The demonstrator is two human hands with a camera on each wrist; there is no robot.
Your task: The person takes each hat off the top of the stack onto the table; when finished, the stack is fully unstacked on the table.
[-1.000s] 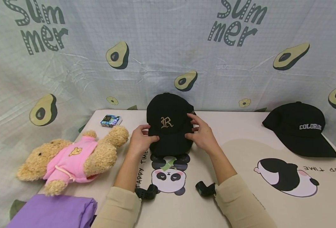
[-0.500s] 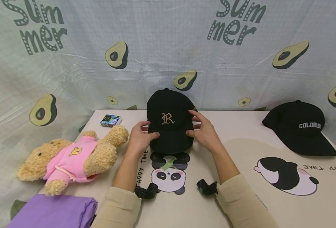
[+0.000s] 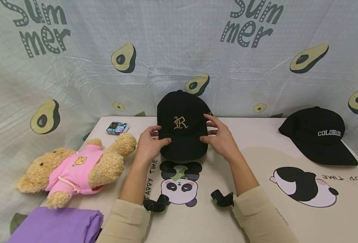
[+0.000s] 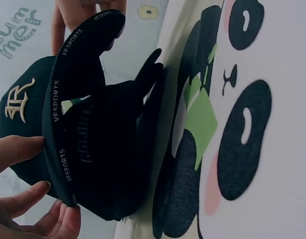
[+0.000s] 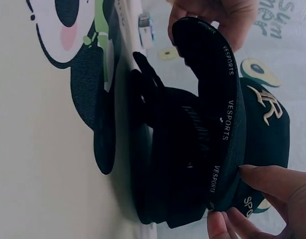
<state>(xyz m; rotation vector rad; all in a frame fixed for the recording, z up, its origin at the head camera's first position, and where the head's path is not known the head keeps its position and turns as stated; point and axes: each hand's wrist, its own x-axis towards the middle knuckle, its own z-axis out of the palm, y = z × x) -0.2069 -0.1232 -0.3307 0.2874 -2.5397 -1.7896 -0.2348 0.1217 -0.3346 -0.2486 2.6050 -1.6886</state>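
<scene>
Head view: I've got left hand [image 3: 148,145] and right hand [image 3: 220,139], fingers pinching opposite sides of the R-logo cap [image 3: 185,138], mid-tabletop [image 3: 197,224], beyond panda print [image 3: 179,189]; COLORADO cap [image 3: 317,138] well apart, right.

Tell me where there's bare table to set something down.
Widest: right of the right sleeve, in front of the white-lettered cap. Also the back strip between the right hand and that cap. Crowded: the left side, with teddy bear, small box and purple cloth, and the middle, where the left hand and right hand grip the R cap.
</scene>
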